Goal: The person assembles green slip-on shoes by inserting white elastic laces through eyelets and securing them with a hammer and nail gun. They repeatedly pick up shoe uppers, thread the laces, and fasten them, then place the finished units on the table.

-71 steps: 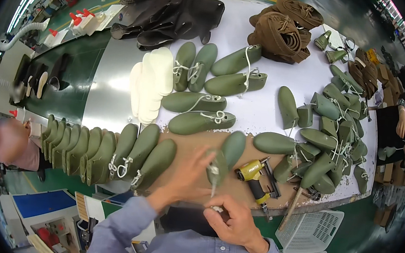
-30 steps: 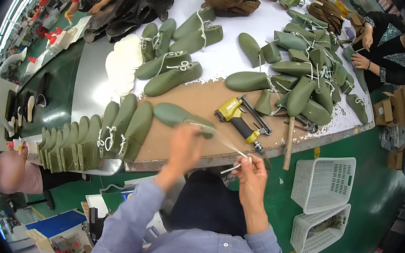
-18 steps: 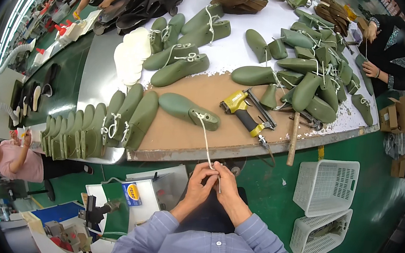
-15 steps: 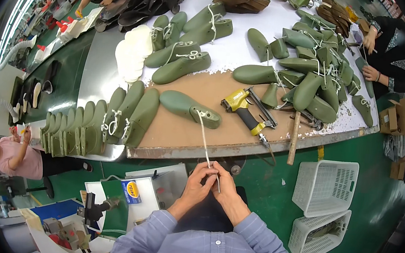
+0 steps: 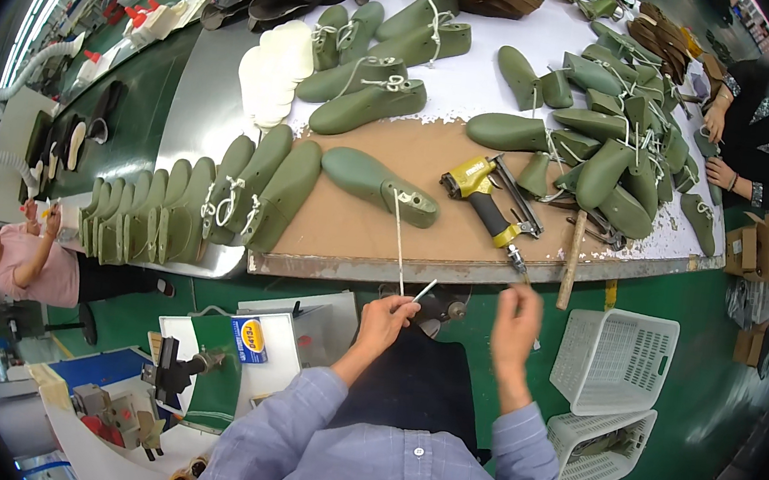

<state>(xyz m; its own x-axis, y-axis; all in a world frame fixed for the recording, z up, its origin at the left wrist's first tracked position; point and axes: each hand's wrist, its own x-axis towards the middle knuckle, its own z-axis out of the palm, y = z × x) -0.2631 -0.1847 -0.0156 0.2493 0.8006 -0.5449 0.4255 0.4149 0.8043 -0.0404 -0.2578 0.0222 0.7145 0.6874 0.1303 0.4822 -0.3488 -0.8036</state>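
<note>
A green shoe last (image 5: 367,182) lies on the brown board, with a white cord (image 5: 399,242) tied through its side running down over the table edge. My left hand (image 5: 383,321) pinches the cord below the edge, its pale loose end sticking out past the fingers toward the upper right. Apart from it, my right hand (image 5: 515,324) is raised off to the right, just below the hose end of a yellow and black air stapler (image 5: 482,199). Motion blurs its fingers, so I cannot tell whether they hold anything.
Green lasts (image 5: 172,208) stand in a row at the left; a heap of them (image 5: 613,161) covers the right. A wooden-handled hammer (image 5: 571,264) overhangs the edge. White crates (image 5: 615,363) stand on the floor. A co-worker's hand (image 5: 720,172) is at the far right.
My hands were together on the cord; the right has let go and swung up and right. The left keeps its hold, slightly higher. The view has shifted a little.
</note>
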